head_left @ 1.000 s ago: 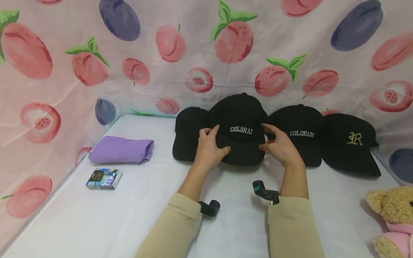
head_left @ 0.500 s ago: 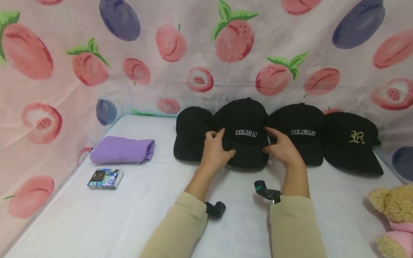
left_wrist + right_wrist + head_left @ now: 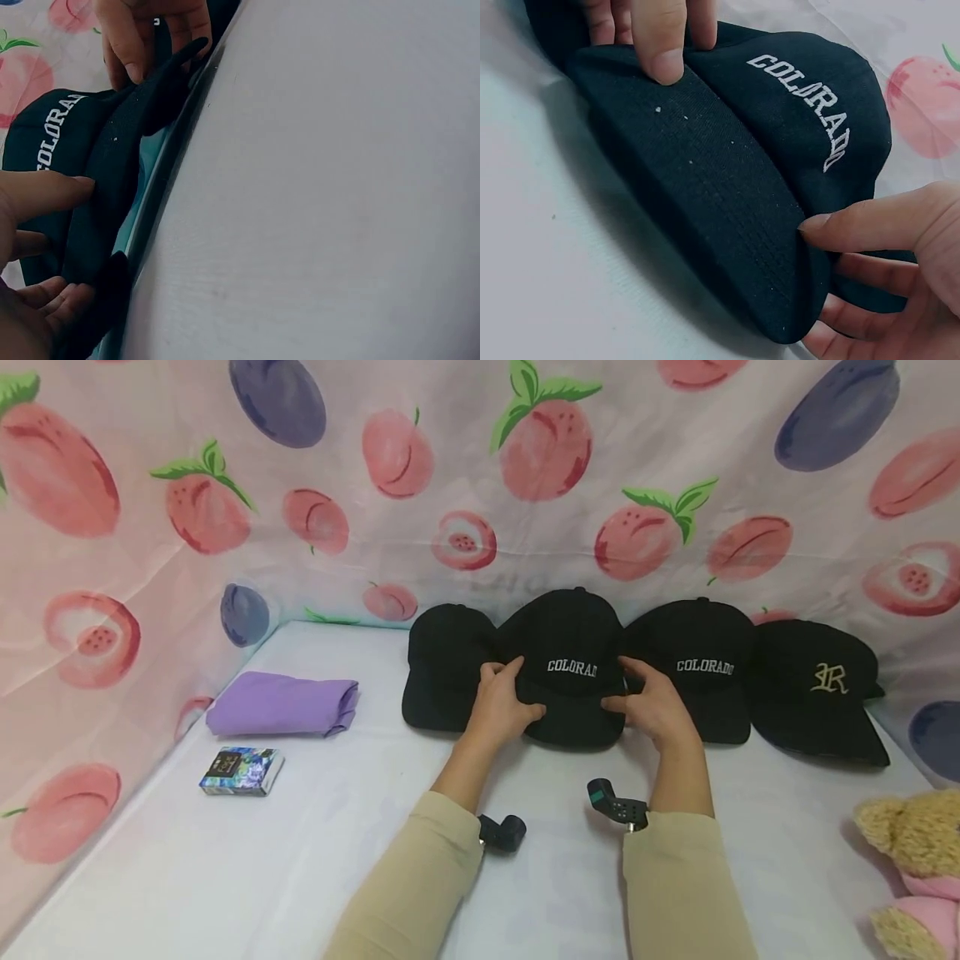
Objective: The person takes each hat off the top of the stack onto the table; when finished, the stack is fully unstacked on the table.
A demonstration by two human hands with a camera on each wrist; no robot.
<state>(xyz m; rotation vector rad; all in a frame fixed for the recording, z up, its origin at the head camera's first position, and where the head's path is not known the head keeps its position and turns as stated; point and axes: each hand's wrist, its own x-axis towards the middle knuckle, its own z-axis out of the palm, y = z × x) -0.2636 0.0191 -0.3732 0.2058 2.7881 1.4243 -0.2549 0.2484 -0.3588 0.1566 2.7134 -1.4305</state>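
A black baseball cap [image 3: 573,627] with white COLORADO lettering stands between both hands, its brim facing forward. My left hand [image 3: 501,708] grips its left side, thumb on the brim and fingers at the edge. On the opposite side my right hand [image 3: 660,708] holds the brim, with the thumb [image 3: 829,229] on top and the other fingers beneath. Another black cap [image 3: 448,647] sits to the left, partly behind the left hand. To the right stand a second COLORADO cap [image 3: 693,631] and a black cap with a gold monogram [image 3: 795,660].
A folded purple cloth [image 3: 277,706] lies on the left of the white table [image 3: 300,860]. In front of it is a small colourful box [image 3: 243,772]. A teddy bear [image 3: 918,835] in pink sits at the right edge. Fruit-print fabric [image 3: 427,560] hangs behind the caps.
Over the second, the held cap has shifted slightly right and down, the left hand moving with it. Lately the right thumb has come inward over the brim. The other caps look the same.
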